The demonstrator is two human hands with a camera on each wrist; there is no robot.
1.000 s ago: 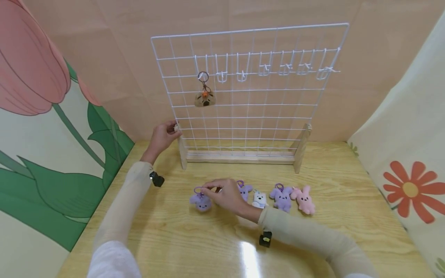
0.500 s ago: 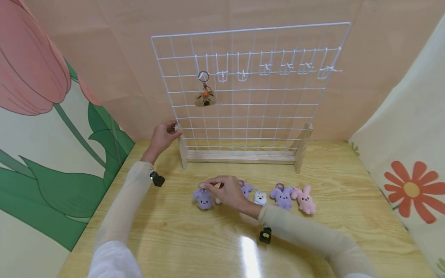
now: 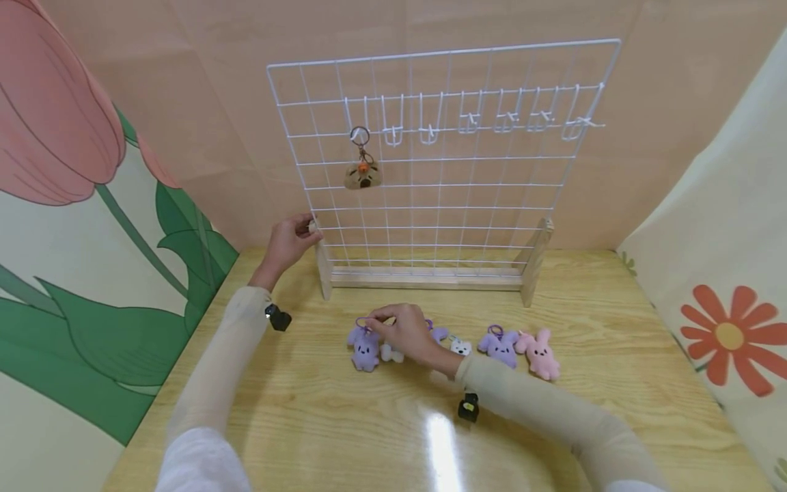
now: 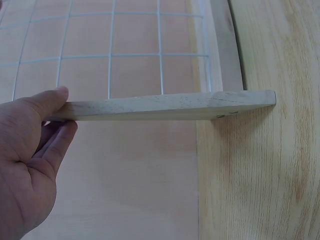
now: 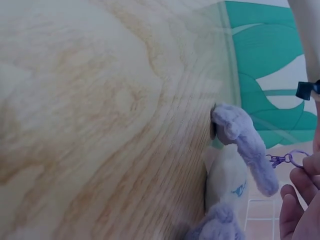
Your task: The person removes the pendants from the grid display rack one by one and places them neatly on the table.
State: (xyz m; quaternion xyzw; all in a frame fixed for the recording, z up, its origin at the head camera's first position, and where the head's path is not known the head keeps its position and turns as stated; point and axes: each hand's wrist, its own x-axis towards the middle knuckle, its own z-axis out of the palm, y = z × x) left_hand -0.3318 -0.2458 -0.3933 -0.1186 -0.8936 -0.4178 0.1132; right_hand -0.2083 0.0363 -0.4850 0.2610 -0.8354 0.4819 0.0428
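My left hand [image 3: 287, 240] grips the top of the rack's left wooden leg [image 4: 165, 106], thumb on one side and fingers on the other. My right hand [image 3: 407, 333] pinches the purple ring [image 5: 299, 159] of a purple plush bunny keychain [image 3: 365, 350]. The bunny hangs below the ring, close over the table, its face toward the head camera. Just beside it, a small white plush [image 3: 391, 353] shows partly from under the right hand. Another purple plush [image 3: 439, 334] is mostly hidden behind that hand.
A white wire grid rack [image 3: 443, 52] stands at the back with a row of white hooks [image 3: 428, 134]. On the leftmost hook hangs a brown keychain [image 3: 363, 176]. To the right lie a white dog plush [image 3: 460, 346], a purple bunny [image 3: 500, 348] and a pink bunny [image 3: 539, 354].
My right hand has risen slightly with the ring. The purple bunny has swung from a slumped pose to hanging upright and shifted a little right. The left hand has stayed on the leg.
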